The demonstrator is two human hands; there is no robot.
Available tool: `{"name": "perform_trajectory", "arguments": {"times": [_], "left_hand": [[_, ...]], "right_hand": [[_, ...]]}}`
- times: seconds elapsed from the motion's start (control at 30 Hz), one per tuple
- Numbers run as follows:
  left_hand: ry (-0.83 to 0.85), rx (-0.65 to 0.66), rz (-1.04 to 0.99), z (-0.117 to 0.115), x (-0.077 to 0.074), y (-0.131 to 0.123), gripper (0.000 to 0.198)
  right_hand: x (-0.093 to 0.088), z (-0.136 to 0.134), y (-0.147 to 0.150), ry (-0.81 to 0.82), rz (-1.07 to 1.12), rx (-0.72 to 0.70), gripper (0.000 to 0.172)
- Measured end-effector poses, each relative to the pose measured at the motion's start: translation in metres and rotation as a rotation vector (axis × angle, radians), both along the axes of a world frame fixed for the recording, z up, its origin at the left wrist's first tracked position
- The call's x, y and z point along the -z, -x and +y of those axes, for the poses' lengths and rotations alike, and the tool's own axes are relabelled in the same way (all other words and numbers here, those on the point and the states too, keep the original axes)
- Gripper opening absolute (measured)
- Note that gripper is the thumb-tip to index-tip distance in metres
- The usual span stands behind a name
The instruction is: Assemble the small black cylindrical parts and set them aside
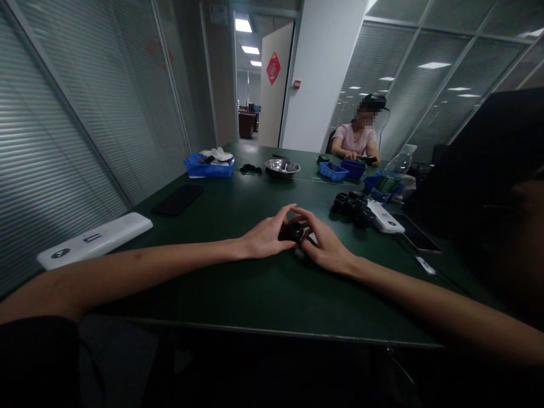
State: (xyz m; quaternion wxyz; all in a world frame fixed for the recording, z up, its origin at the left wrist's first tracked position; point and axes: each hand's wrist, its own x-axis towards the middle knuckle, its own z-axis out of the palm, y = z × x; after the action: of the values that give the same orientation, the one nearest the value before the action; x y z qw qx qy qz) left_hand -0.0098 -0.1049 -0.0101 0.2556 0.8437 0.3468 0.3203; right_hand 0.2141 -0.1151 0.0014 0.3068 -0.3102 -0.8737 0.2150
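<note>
A small black round part (293, 231) rests on the dark green table (255, 283), held between both my hands. My left hand (267, 237) curls around its left side, fingertips over the top. My right hand (325, 242) grips it from the right, fingers bent around it. The two hands' fingertips nearly meet above the part. A cluster of several similar black round parts (352, 207) lies a little further off to the right.
A white device (96, 240) and a black phone (177, 199) lie at left. Blue trays (208, 166) (334, 171), a metal bowl (282, 167), a water bottle (389, 178), a white handset (386, 219) and another phone (416, 233) stand beyond. A person in pink (356, 140) sits across.
</note>
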Motion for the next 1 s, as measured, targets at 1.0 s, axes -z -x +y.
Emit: {"name": "perform_trajectory", "arguments": {"times": [1.0], "left_hand": [[-0.010, 0.046, -0.035, 0.0002, 0.0002, 0.0007, 0.088]], "right_hand": [[0.0001, -0.0013, 0.0005, -0.021, -0.006, -0.007, 0.071]]}}
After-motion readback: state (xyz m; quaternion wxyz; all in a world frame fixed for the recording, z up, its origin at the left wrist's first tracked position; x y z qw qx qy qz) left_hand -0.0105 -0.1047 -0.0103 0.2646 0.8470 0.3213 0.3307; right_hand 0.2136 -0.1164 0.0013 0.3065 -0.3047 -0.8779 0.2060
